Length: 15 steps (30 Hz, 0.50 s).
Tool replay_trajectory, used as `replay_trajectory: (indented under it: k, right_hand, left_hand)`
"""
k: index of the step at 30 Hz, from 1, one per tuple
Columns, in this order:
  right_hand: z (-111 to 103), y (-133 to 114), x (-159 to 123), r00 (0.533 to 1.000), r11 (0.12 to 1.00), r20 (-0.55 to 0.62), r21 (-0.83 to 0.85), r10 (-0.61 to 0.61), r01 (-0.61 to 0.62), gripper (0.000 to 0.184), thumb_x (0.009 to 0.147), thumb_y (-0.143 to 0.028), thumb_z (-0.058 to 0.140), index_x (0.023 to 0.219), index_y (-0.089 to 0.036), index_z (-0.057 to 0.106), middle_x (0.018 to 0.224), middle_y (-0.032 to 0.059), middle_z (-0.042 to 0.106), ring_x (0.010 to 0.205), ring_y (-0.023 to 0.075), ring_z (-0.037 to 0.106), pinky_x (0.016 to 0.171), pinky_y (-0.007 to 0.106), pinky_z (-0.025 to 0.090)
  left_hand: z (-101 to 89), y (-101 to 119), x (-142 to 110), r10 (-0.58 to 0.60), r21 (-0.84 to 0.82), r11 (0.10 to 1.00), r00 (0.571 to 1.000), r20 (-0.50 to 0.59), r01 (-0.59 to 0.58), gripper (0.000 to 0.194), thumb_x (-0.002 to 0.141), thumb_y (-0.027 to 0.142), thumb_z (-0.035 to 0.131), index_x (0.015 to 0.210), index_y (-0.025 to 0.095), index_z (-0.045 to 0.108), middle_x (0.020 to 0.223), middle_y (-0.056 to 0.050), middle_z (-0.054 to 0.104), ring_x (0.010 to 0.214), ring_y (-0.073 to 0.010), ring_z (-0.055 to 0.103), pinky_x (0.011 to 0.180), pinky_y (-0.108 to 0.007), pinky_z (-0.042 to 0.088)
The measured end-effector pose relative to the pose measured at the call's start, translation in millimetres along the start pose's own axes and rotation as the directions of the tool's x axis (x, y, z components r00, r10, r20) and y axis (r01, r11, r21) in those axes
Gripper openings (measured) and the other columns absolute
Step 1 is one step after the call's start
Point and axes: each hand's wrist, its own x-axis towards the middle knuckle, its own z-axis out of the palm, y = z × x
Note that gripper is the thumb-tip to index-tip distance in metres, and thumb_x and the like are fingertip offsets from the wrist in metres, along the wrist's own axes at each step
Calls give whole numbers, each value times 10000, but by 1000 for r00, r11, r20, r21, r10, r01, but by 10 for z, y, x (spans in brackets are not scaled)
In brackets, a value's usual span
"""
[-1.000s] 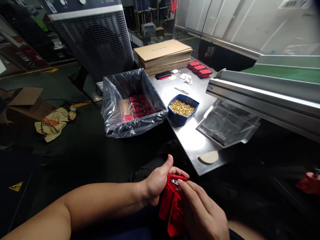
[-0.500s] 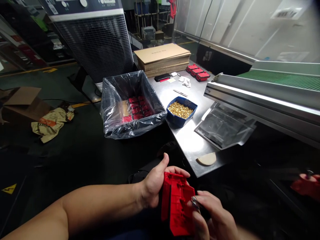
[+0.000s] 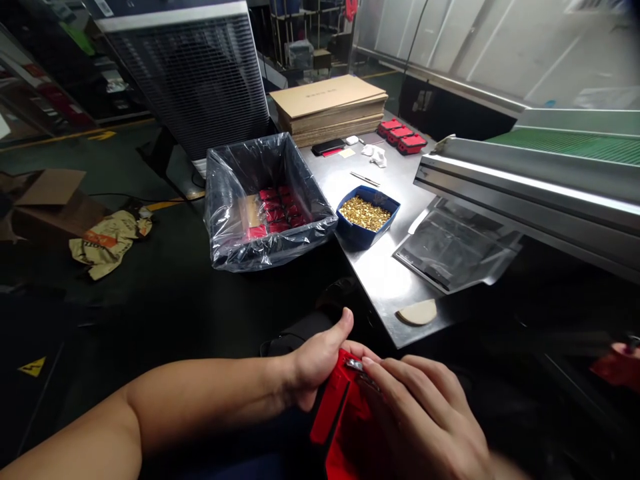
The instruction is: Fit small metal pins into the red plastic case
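Head view: left hand (image 3: 315, 363) grips the red plastic part (image 3: 343, 420) low before the desk (image 3: 385, 280), steadying it while right hand (image 3: 425, 420) fingers (image 3: 383, 370) pinch a small metal piece (image 3: 354, 364) against its top edge.

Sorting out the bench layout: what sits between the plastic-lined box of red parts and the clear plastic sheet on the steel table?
In the head view, a blue tray of small brass-coloured pieces sits between the lined box and the plastic sheet.

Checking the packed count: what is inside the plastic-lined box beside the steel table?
The plastic-lined box holds red plastic parts laid in rows, with a tan piece beside them. Lower layers are covered.
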Motion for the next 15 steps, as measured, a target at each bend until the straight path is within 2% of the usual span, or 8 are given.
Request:
replay_trajectory:
  k: [4, 7, 9, 11, 12, 13, 15]
  right_hand:
    - [15, 5, -14, 1000, 1000, -15, 18, 23, -23, 460, 936, -248, 536, 1325, -9, 597, 1224, 208, 643, 1075, 339, 547, 906, 487, 428]
    - [44, -39, -9, 998, 999, -42, -12, 44, -44, 414, 929, -121, 540, 1330, -34, 592, 1176, 186, 681, 1052, 311, 582, 915, 474, 450]
    - [76, -84, -8, 976, 989, -168, -26, 137, -143, 365, 881, -47, 627, 1243, -80, 649, 1065, 140, 715, 973, 255, 610, 892, 416, 475]
    - [115, -118, -36, 890, 947, -326, 101, 320, -304, 315, 855, -41, 685, 1157, -128, 671, 965, 94, 707, 909, 208, 624, 828, 349, 499]
    - [135, -124, -66, 844, 916, -361, 214, 397, -340, 289, 870, -73, 686, 1147, -150, 655, 951, 81, 703, 910, 202, 636, 814, 337, 510]
    - [152, -122, -107, 827, 886, -351, 326, 438, -331, 262, 899, -117, 665, 1154, -170, 630, 959, 76, 708, 926, 205, 654, 828, 345, 523]
    - [175, -102, -201, 878, 847, -276, 482, 391, -226, 208, 960, -199, 595, 1167, -207, 585, 969, 58, 739, 936, 215, 691, 916, 399, 528]
  left_hand:
    - [-20, -13, 17, -10, 3, 1000, 1000, 20, 10, 964, 968, 746, 62, 922, 39, 715, 626, -51, 619, 498, -116, 592, 541, -217, 487]
    - [-53, -33, 51, -12, 15, 1000, 999, 35, 11, 947, 965, 755, 80, 876, 51, 707, 653, -62, 633, 529, -125, 604, 579, -231, 495]
    - [-77, -42, 74, -4, 13, 1000, 999, 53, 3, 939, 958, 768, 91, 858, 59, 699, 699, -79, 655, 575, -141, 625, 630, -250, 507]
    - [-95, -42, 87, 12, 16, 1000, 996, 93, -13, 954, 943, 788, 92, 874, 57, 701, 759, -105, 676, 630, -162, 643, 669, -271, 512]
    - [-99, -40, 89, 26, 11, 1000, 994, 108, -28, 963, 930, 806, 102, 895, 56, 705, 791, -117, 683, 657, -172, 649, 685, -279, 513]
    - [-100, -39, 87, 43, -5, 999, 993, 109, -43, 966, 916, 826, 120, 915, 58, 707, 815, -126, 687, 680, -180, 653, 698, -287, 516]
    - [-94, -52, 83, 77, -75, 995, 995, 68, -72, 942, 897, 851, 179, 938, 71, 705, 832, -126, 684, 700, -186, 653, 716, -296, 519]
